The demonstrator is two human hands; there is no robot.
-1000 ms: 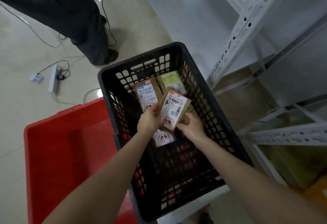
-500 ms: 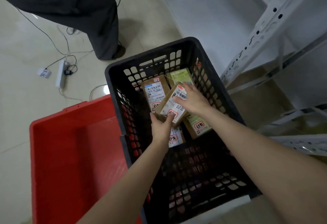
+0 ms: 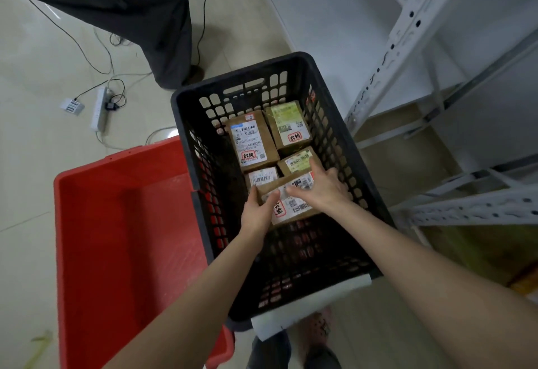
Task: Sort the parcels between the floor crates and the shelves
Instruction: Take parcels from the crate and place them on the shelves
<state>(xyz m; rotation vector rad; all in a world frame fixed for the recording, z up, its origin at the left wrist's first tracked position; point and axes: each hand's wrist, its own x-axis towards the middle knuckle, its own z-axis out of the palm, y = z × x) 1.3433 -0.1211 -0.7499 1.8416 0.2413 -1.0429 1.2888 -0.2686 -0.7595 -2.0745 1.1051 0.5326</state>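
A black slatted crate (image 3: 186, 124) on the floor holds several brown cardboard parcels with white labels and red stamps. Both my hands are down inside it on the nearest parcel (image 3: 294, 204), which lies flat near the crate's middle. My left hand (image 3: 259, 211) grips its left edge, thumb on top. My right hand (image 3: 323, 186) lies over its upper right part, fingers spread across the label. Behind it sit a larger parcel (image 3: 251, 141), a green-labelled parcel (image 3: 288, 126), a parcel (image 3: 297, 160) at the right and a parcel (image 3: 262, 176) partly hidden under the held one.
An empty red crate (image 3: 122, 240) stands against the black one's left side. White metal shelving (image 3: 413, 48) rises at the right, its low shelves bare. Another person's dark trouser legs (image 3: 139, 10) stand behind the crates. Cables and a power strip (image 3: 99, 109) lie on the floor at left.
The parcel I held tilted above the others has been lowered and laid flat in the crate's middle. My right hand moved from its upper end onto its top face.
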